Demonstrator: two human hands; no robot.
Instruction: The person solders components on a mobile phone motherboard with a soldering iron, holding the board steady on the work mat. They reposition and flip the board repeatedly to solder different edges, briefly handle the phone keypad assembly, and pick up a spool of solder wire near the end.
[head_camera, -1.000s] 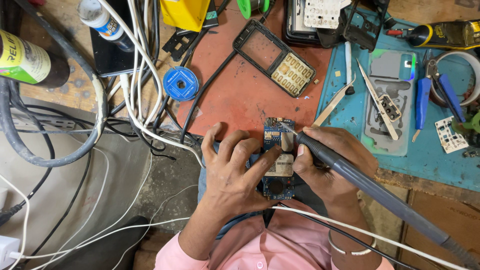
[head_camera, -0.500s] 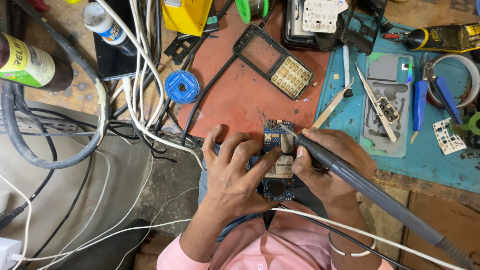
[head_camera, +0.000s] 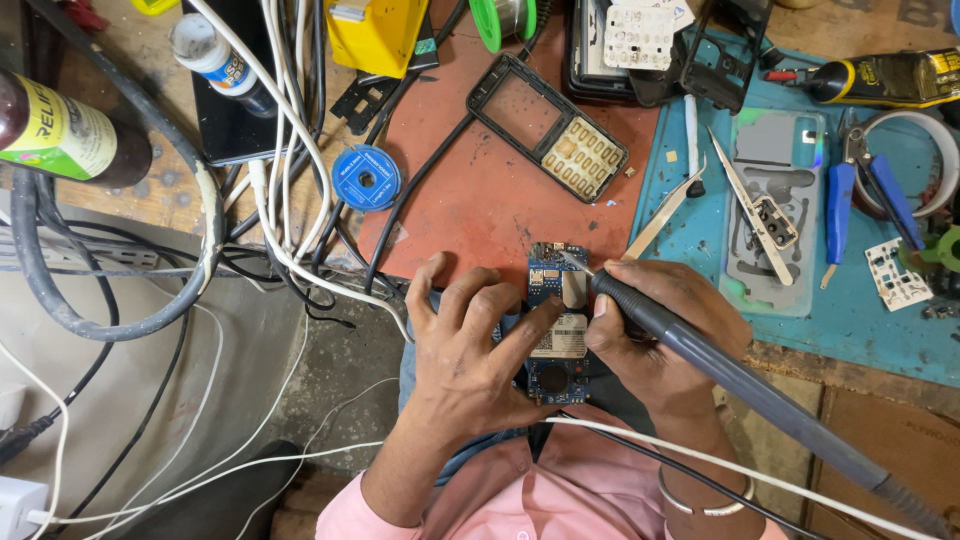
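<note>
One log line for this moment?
left hand: steadies circuit board | right hand: holds soldering iron, tip on board | red mat

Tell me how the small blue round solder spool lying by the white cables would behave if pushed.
The small blue round solder spool lies flat on its face, so it would likely slide rather than roll. It looks light for its size. The white cables beside it would probably stop it soon.

I note bare red mat (head_camera: 470, 200) ahead of my left hand (head_camera: 470, 360); passage there is open. White cables (head_camera: 290, 180) and a blue solder spool (head_camera: 366, 178) block the left. Tweezers (head_camera: 662, 215) lie just beyond my right hand (head_camera: 660, 340), narrowing that side.
</note>
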